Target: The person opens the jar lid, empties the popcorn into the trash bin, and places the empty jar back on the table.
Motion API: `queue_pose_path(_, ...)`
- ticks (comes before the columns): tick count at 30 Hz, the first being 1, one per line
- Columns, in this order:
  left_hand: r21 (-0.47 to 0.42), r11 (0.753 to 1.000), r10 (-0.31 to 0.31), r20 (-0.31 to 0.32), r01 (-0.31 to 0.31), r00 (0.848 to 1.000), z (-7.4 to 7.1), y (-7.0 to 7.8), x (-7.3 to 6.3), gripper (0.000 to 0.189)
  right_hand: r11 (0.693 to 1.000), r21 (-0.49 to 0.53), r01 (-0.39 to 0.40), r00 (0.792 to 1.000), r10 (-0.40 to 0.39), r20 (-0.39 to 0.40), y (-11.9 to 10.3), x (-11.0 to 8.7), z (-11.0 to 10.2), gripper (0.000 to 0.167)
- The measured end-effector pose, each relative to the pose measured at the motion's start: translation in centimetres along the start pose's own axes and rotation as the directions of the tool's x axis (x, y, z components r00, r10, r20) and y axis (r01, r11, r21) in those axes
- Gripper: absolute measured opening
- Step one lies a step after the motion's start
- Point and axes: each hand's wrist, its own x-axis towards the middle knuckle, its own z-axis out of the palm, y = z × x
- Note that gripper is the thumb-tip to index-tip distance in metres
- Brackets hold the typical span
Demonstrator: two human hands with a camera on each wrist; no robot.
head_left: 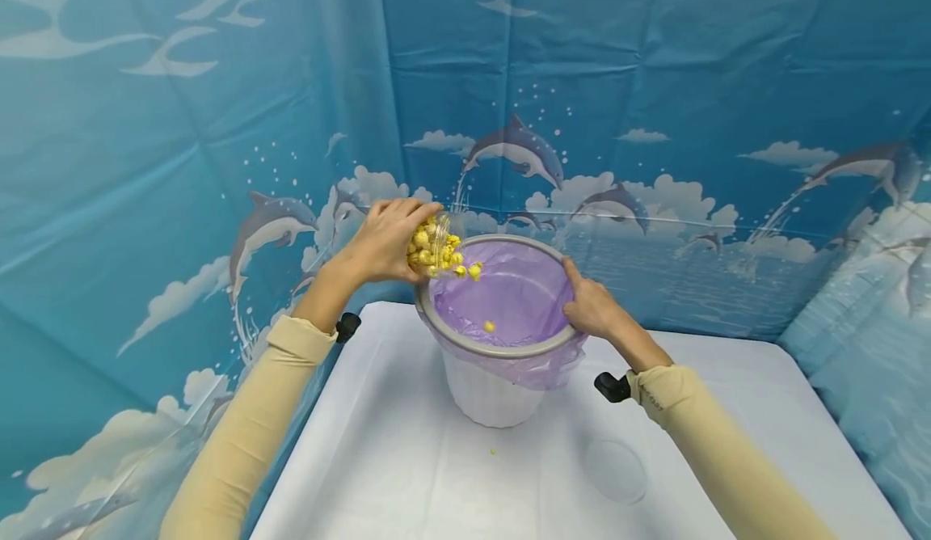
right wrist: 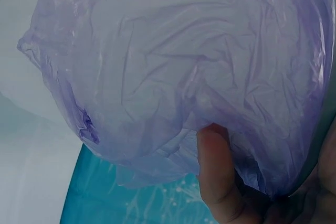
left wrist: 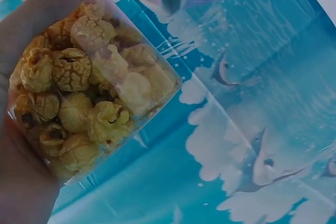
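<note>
My left hand (head_left: 393,237) grips a clear plastic jar (left wrist: 105,77) of yellow popcorn (head_left: 424,242), tipped sideways with its mouth over the left side of a white bin (head_left: 487,390). Some pieces are leaving the mouth, and a single piece (head_left: 489,326) shows inside the bin. A thin purple bag (head_left: 509,289) lines the bin and folds over its grey rim (head_left: 502,352). On the right side of the rim my right hand (head_left: 592,307) holds on, its index finger lying along the top edge. Under the bag's overhang, a finger (right wrist: 215,166) presses near the bin wall in the right wrist view.
The bin stands on a white-covered table (head_left: 407,475). A round clear lid (head_left: 615,471) lies flat at the front right. A tiny yellow crumb (head_left: 492,451) sits before the bin. Blue curtains (head_left: 618,63) with dolphins hang behind and at both sides.
</note>
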Motion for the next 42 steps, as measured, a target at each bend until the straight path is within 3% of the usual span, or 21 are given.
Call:
queue_pose_path(12,0.139,0.988,0.06,0.023,-0.062,0.998,-1.1,1.3,2.1,0.115,1.0,-0.004,0.003,1.0,-0.003,-0.004,0.1,-0.1,0.0,0.09)
queue_pose_path(18,0.204,0.974,0.099,0.021,-0.102,0.995,-1.6,1.5,2.5,0.113,1.0,0.014,-0.011,1.0,0.011,0.011,0.0,-0.2,-0.1,0.09)
queue_pose_path(26,0.274,0.952,0.126,0.066,-0.139,0.99,-1.7,2.0,2.9,0.112,1.0,0.015,-0.017,1.0,0.017,0.007,0.0,-0.2,0.0,0.09)
queue_pose_path(42,0.412,0.896,0.137,0.097,-0.165,0.986,-1.9,2.6,3.4,0.109,1.0,0.01,-0.018,1.0,0.018,-0.002,0.0,-0.2,0.1,0.09)
